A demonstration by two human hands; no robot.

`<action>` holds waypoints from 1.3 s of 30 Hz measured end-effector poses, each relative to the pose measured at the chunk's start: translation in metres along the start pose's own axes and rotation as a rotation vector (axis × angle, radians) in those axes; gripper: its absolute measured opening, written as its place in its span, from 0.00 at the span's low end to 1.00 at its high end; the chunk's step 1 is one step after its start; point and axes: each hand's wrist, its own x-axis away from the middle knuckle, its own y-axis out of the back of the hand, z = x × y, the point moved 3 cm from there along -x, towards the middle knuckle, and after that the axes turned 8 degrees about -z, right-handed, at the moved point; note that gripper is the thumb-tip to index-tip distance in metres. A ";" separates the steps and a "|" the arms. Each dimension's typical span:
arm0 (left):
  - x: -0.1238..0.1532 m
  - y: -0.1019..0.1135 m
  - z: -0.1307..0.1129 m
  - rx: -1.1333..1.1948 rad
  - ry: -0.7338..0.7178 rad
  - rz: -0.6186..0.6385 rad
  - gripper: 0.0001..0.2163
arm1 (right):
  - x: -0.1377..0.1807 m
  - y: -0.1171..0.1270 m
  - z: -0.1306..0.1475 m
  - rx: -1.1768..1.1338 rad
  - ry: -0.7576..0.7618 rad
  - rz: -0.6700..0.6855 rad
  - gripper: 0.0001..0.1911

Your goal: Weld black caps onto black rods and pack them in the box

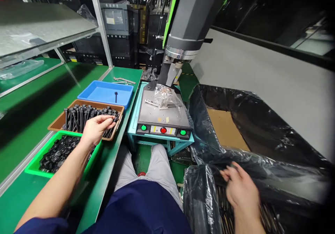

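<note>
My left hand (97, 128) is over the right part of a brown tray (58, 123), thumb and forefinger pinched at one of the black headed rods (78, 117) piled in it. Just below my left forearm, a green tray (34, 170) holds many small black plastic pieces (61, 152). On the right, my right hand (242, 187) is blurred above a bin lined with black plastic (195, 195). Its fingers are closed, with a small dark bit showing at the tips that I cannot make out. Long dark rods (226, 211) lie inside that bin.
Behind the brown tray, a blue tray (104, 92) holds one black rod (116, 97). Wrenches (124, 80) lie farther back. Ahead stands a press-like machine (183, 35) with green and red buttons (163, 130). A large plastic-lined box (204, 122) stands at right.
</note>
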 end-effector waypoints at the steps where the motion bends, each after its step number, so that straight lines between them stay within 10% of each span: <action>1: -0.003 -0.010 0.001 0.045 -0.002 0.026 0.23 | 0.013 -0.030 0.010 -0.053 -0.057 0.102 0.32; 7: 0.006 -0.071 0.009 0.043 -0.054 0.225 0.19 | 0.118 -0.184 0.075 -0.368 -0.256 0.837 0.25; 12: 0.030 -0.103 0.007 0.171 0.048 0.324 0.16 | 0.133 -0.235 0.095 -0.473 -0.210 0.845 0.19; 29: 0.052 -0.150 0.017 0.257 0.232 0.449 0.11 | 0.104 -0.234 0.086 -0.620 -0.214 0.770 0.19; 39: 0.042 -0.158 0.016 -0.033 0.033 0.571 0.12 | 0.093 -0.227 0.078 -0.658 -0.426 0.880 0.22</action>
